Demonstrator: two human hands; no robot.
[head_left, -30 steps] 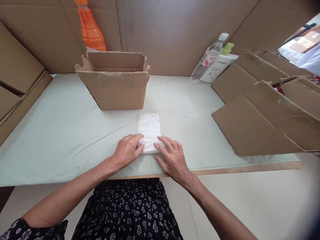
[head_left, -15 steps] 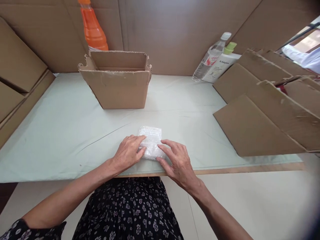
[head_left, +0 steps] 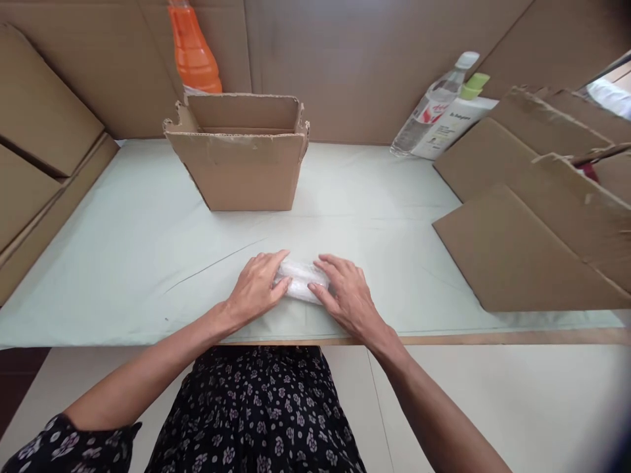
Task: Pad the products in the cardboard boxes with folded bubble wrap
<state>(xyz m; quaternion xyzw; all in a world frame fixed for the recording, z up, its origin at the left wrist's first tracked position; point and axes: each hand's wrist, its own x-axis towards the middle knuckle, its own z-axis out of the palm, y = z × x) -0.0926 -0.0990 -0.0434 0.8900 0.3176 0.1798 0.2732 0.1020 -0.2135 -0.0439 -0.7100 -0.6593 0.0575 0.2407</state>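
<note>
Pressing down from both sides, the person's left hand (head_left: pixel 256 286) and right hand (head_left: pixel 345 295) bracket a small bubble-wrap bundle (head_left: pixel 300 279) near the front edge of the table (head_left: pixel 123 263), in the only view on offer, that from the head camera. Both hands lie palm down with the fingers loosely spread and curved over the bundle's two ends; neither pinches it, and the fingertips appear to hold the wrap flat against the pale green surface, probably so the springy plastic does not unroll. Only a narrow strip of the bundle shows in the gap between the hands, and what it encloses cannot be made out. Straight beyond the fingertips, well apart from them, stands an open cardboard box (head_left: pixel 241 164) with ragged top edges, its mouth facing up, apparently within a forward reach. Behind that box, an orange bottle (head_left: pixel 194 49) rises against the cardboard backdrop. Farther off beyond the right hand, a clear bottle (head_left: pixel 434 105) and a white bottle with a green cap (head_left: pixel 456 118) lean against the back wall, out of the working area. To the outside of the right hand, flat cardboard sheets (head_left: pixel 522 249) lie stacked and overlapping. Beyond the left hand, more cardboard panels (head_left: pixel 34 157) line the table's edge.
</note>
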